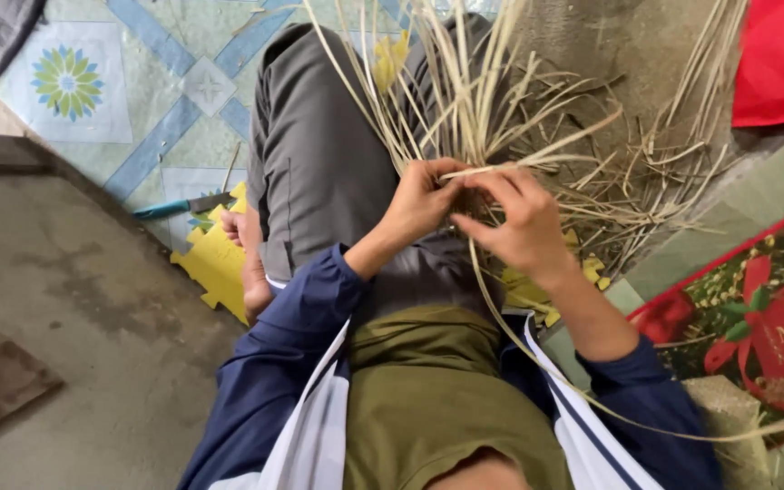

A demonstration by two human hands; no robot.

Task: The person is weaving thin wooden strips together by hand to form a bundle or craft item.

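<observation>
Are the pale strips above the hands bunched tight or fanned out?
Fanned out. The pale strips spread apart upward from where the left hand and right hand pinch them together.

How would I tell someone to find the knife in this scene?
Start at the patterned tile floor left of the grey trouser leg. Beside the yellow foam mat lies the knife, with a blue handle and dark blade. It is the only tool there, apart from the pale strips and both hands.

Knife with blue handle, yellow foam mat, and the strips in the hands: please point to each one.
Knife (194,203), head view: on the blade.
Yellow foam mat (215,263), head view: on its flat top.
Pale strips (465,109), head view: on the bundle above the hands.
</observation>
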